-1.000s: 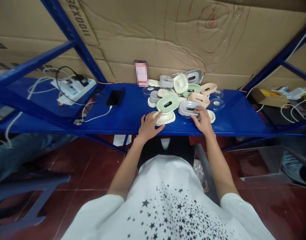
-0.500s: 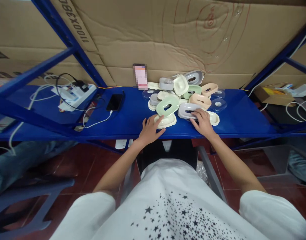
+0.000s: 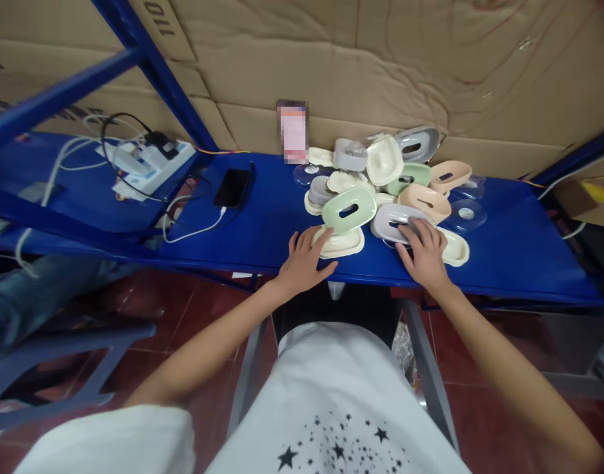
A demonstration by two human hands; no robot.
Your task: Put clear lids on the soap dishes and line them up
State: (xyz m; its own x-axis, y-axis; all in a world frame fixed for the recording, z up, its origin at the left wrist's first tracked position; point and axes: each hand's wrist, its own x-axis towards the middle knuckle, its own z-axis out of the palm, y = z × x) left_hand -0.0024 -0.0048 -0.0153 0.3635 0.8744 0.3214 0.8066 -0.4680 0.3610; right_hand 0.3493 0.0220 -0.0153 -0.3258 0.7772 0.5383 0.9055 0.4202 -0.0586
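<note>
A pile of oval plastic pieces like soap dishes lies in front of me. My left hand [image 3: 304, 260] rests with fingers apart at the left edge of a cream dish [image 3: 342, 245]; a green slotted dish [image 3: 350, 209] leans on that one. On the right, my right hand [image 3: 424, 250] lies with spread fingers over a pale grey slotted dish [image 3: 388, 220], its fingertips near the slot. A second cream dish [image 3: 456, 249] sticks out to the right of this hand. Behind are peach dishes [image 3: 430, 201] and a grey slotted dish [image 3: 419, 143].
A phone with a blurred screen [image 3: 293, 135] leans on the cardboard wall [image 3: 381, 79]. Left on the blue shelf [image 3: 267, 197] lie a dark phone [image 3: 231, 189] with a white cable and a power strip [image 3: 168, 168]. Clear plastic lids [image 3: 464, 216] lie to the right of the pile.
The view has shifted, so the shelf and pile appear further right and larger. Both hands keep about the same places on the dishes.
</note>
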